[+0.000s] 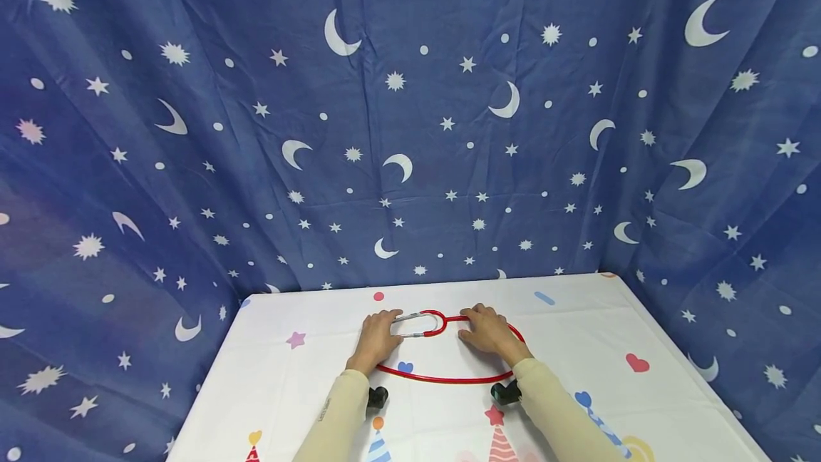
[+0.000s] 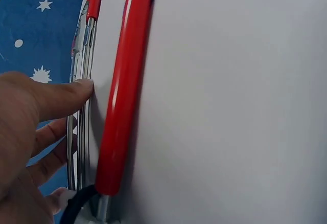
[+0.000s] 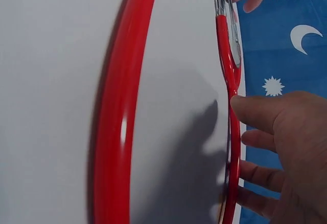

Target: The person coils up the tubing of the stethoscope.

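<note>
Now the left hand pinches the stethoscope, laid out between it and the right hand, which sits relaxed over red tubing; handling looks well along, letting go remains.

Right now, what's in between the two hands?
In the head view, part of the stethoscope lies between the left hand and the right hand: some of its silver tubes and its red fork.

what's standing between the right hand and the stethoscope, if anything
Nothing visible: the right hand is right at the red tube of the stethoscope. The tube's long curve lies nearer the person, not in between.
</note>
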Demonstrator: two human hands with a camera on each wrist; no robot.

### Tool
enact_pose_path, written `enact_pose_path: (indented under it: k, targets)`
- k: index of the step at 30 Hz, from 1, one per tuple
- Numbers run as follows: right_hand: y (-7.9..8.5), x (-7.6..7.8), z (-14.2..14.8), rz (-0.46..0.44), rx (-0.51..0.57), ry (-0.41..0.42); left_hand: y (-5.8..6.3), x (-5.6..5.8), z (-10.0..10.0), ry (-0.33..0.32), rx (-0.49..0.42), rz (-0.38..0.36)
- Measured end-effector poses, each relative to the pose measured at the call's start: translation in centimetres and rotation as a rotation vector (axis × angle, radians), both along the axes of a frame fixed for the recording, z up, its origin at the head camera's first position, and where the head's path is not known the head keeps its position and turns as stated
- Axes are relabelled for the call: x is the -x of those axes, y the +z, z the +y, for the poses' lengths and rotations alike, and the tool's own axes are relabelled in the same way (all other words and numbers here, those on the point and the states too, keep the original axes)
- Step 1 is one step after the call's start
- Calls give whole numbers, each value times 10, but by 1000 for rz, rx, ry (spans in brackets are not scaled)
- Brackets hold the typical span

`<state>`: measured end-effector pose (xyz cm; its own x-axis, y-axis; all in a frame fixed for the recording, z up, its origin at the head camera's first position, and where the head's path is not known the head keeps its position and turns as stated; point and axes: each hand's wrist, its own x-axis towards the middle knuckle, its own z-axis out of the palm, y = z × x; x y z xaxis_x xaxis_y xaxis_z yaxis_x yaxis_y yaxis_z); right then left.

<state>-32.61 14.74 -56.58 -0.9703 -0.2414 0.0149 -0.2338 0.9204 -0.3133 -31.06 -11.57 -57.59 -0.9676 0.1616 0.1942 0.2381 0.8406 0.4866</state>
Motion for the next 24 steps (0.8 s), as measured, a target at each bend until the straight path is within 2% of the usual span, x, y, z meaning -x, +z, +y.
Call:
enact_pose_path:
  k: [6, 17, 24]
  targets:
    - [0, -2, -1, 13, 6, 2, -3, -1, -2, 2, 15, 12]
    - [-5, -2, 1, 124, 113, 54, -4, -6, -7, -28, -9, -59]
    - [-1, -4, 0, 182, 193, 39, -5, -8, -7, -75, 20, -27]
